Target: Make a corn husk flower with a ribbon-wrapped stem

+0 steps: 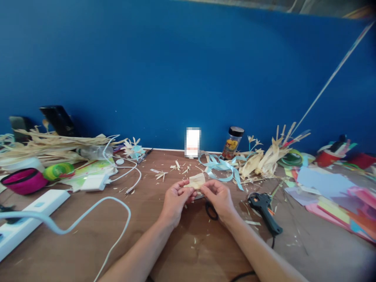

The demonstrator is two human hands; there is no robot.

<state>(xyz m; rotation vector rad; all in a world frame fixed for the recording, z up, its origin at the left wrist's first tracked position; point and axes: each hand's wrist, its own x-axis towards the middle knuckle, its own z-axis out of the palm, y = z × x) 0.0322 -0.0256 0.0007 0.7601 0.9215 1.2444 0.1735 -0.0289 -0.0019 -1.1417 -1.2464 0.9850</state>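
Note:
Between my two hands is a small pale piece of dried corn husk [196, 180], raised a little above the brown table. My left hand [178, 197] pinches its left edge between thumb and fingers. On the opposite side, my right hand [217, 196] is closed on the lower right corner. Under the right hand lies a black ring-shaped thing, perhaps scissor handles [211, 211], partly covered. A black glue gun [265, 213] rests to the right of that hand. Husk scraps [178, 165] are scattered beyond the fingers.
A light blue ribbon [223, 166], a black-lidded jar [233, 143] and bundled husks [261, 162] stand behind on the right. Coloured paper [324, 180] covers the far right. On the left are a white power strip [35, 223], cables, a charger [95, 182] and a magenta pouch [24, 181].

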